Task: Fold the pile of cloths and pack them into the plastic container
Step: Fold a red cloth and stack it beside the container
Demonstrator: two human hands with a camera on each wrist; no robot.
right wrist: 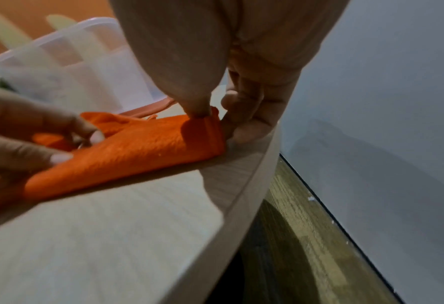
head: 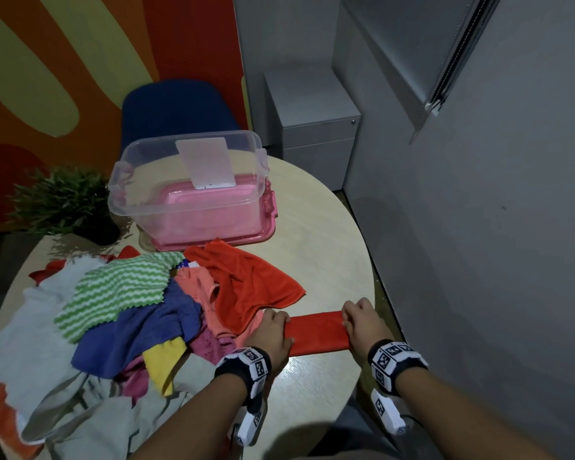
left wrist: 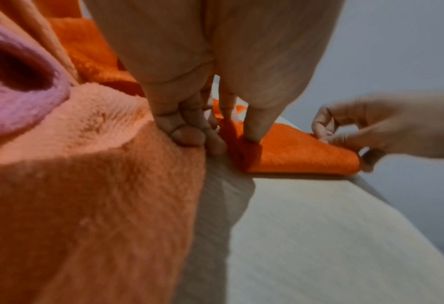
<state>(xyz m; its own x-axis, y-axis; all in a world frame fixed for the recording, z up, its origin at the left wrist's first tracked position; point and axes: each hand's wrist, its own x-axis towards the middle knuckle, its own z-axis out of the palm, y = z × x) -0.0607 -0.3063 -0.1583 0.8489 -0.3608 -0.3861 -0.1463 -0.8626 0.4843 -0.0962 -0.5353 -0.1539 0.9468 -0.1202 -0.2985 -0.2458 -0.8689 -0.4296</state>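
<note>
A folded orange-red cloth (head: 317, 332) lies as a narrow strip near the right front of the round table (head: 312, 227). My left hand (head: 273, 330) pinches its left end (left wrist: 239, 144), thumb on top. My right hand (head: 361, 322) pinches its right end (right wrist: 205, 131) close to the table's edge. A pile of loose cloths (head: 113, 313) in green-white, blue, yellow, pink, grey and orange covers the table's left half. The clear plastic container (head: 186, 180) stands at the back on its pink lid (head: 219, 239), and I see no cloth in it.
A potted green plant (head: 63, 204) stands left of the container. A blue chair (head: 176, 107) and a grey drawer cabinet (head: 316, 127) are behind the table. A grey wall (head: 478, 227) runs close along the right side. Bare tabletop (right wrist: 98, 236) lies in front of the strip.
</note>
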